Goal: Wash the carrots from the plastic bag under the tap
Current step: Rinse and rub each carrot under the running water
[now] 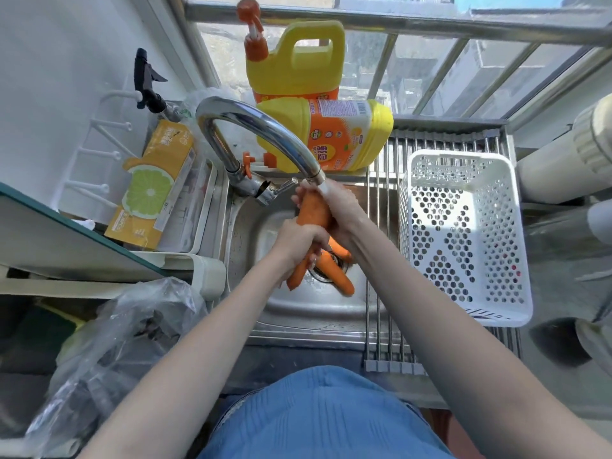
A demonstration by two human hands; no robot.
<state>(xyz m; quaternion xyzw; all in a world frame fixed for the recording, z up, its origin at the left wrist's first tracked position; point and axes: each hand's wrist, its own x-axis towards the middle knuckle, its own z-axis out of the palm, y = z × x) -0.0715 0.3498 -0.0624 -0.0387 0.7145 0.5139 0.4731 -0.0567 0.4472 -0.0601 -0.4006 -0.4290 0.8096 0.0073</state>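
I hold a large orange carrot (312, 210) upright under the spout of the chrome tap (265, 134), above the steel sink (298, 309). My left hand (298, 241) grips its lower half. My right hand (337, 210) wraps around its upper part from the right, fingers reaching to the top by the spout. Water runs from the spout onto the carrot's top. Two more carrots (336, 271) lie in the sink bottom over the drain, partly hidden by my hands. The crumpled clear plastic bag (122, 339) lies on the counter at the lower left.
A white perforated basket (463, 236) sits on a metal roll-up rack (381, 260) over the sink's right side. Two yellow detergent jugs (298, 61) stand behind the tap. A lemon-print box (152, 183) and a spray bottle (149, 84) sit at the left.
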